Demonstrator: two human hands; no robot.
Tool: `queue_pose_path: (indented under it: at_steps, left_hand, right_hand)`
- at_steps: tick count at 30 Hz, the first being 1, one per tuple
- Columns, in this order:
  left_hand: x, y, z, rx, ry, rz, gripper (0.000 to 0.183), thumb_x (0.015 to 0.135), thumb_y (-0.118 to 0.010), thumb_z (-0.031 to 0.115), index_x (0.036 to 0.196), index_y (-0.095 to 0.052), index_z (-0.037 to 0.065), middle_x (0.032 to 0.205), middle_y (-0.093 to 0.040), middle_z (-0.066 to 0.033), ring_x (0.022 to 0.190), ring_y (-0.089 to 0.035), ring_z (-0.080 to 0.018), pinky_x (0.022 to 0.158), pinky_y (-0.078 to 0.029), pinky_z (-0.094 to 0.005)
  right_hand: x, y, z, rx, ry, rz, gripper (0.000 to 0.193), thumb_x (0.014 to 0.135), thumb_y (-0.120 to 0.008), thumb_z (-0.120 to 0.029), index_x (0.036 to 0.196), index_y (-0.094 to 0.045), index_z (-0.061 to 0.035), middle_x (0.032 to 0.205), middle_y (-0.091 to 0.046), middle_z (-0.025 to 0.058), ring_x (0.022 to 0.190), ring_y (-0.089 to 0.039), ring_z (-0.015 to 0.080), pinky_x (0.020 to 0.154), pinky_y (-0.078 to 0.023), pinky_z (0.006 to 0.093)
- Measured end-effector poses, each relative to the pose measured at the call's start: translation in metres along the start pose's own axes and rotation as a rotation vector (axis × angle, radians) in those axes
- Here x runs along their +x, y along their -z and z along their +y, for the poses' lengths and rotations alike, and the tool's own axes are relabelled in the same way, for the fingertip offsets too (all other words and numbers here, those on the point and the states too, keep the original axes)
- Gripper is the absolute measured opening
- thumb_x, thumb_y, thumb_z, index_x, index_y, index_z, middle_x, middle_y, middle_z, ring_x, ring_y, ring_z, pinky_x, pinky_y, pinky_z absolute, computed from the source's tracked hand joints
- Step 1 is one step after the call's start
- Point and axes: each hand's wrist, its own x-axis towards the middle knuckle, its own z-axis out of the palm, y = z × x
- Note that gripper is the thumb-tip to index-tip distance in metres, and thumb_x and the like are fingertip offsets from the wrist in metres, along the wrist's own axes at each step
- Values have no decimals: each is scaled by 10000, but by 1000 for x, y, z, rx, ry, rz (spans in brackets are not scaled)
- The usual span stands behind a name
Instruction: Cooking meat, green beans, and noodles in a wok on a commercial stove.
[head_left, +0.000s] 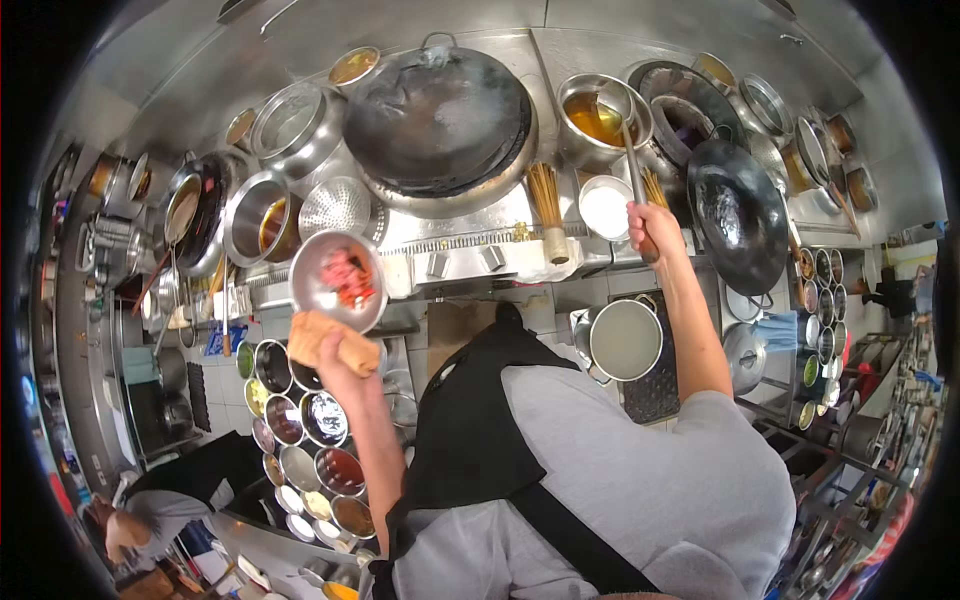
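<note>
Our left hand (325, 345) was closed around a folded tan cloth (333, 343), and through that cloth it gripped the round steel bowl (338, 279) of reddish chopped food, held in the air just in front of the stove's edge. Our right hand (650, 232) was wrapped in a fist around the wooden grip of a long-handled steel ladle (630, 160), whose long axis ran up and slightly left from the fist, so that its cup sat in the steel pot of amber oil (600, 118) straight beyond that hand. Between the two hands, further away, lay the large, blackened, round wok (437, 118) on its burner; the bowl sat below and left of it, the ladle cup to its right, and both hands were about equally near. A perforated steel strainer (336, 206) rested just beyond the bowl, a bamboo brush (547, 212) stood upright at the stove rim, and a second dark wok (738, 212) tilted at the right. Round steel seasoning tubs (305, 440) were clustered below our left forearm.
</note>
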Motion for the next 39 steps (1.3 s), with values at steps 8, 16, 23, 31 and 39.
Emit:
queue_pose_path:
  at_steps: [8,16,23,31,39]
  left_hand:
    - [-3,-121,-67,166,56,-187,454,768,-656,56,1194,-505,2,1040,-589,-88,941,-607,-211,807,-515,-339]
    - [18,-123,-50,276,100,-190,517,781,-632,41,1265,-454,8,1085,-563,-84,958,-593,-204,808,-508,-336]
    - [69,-143,-38,358,-17,-226,551,799,-616,-9,1307,-405,21,1154,-549,-94,1034,-574,-196,879,-486,-325]
    - [242,-209,-99,1092,-983,-438,433,688,-724,53,1059,-502,28,1017,-552,-141,946,-578,-309,766,-493,-390]
    - [320,-278,-141,1650,-1286,-1064,435,663,-694,35,1051,-510,110,1005,-497,-132,963,-560,-326,765,-524,-431]
  right_hand:
    - [-12,9,-13,563,25,-124,90,884,-473,-57,974,-477,-67,593,-408,-38,394,-374,73,359,-334,247]
    - [-43,-47,-12,526,-32,-95,171,874,-452,-42,1041,-484,-61,563,-383,-28,328,-314,79,290,-283,246]
    - [0,-138,15,548,-153,-304,187,865,-492,-25,1049,-480,-59,573,-408,-18,354,-382,93,319,-329,253]
    - [46,-213,69,71,-66,-184,205,831,-518,-34,1027,-459,-25,599,-474,36,367,-420,117,334,-345,255]
    - [32,-212,59,-110,-44,-83,275,824,-514,-31,1089,-459,20,608,-484,52,366,-433,125,337,-344,263]
